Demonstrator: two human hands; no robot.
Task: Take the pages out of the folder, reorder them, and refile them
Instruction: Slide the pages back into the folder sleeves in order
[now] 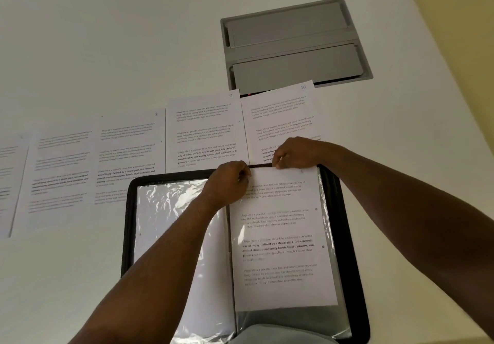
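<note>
Pages lie in a row on the table point(107, 36) beyond the folder, running left to right: a cut-off sheet at the frame's left edge, an unnumbered-looking page point(60, 172), page 8 point(128, 153), page 9 point(205, 132) and page 10 point(280, 119). The numerals on the two leftmost sheets are too blurred to read. All have their long axes pointing away from the person.

Folder point(128, 226), black-rimmed, lies open just nearer than that row, its spine running near to far. Its left sleeve point(165, 210) is glossy plastic and appears to hold no printed sheet, though glare makes that uncertain.

Left hand point(228, 183) sits at the far end of the spine, fingers curled and pinching the top left corner of the sheet point(283, 236). That sheet lies over the right sleeve point(327, 210), long axis parallel to the spine, its bottom edge short of the sleeve's near end.

Right hand point(292, 153) pinches the sheet's top edge further right, resting over the lower part of page 10. Both hands are at the far, open end of the sleeve, equally close to the sheet.

Judgement: whether the sheet is going in or coming out cannot be told. Either way the move runs along the long axis, and the two grips must stay level or the sheet will skew against the plastic.

Recessed grey panel point(294, 46) sits in the table beyond page 10.
</note>
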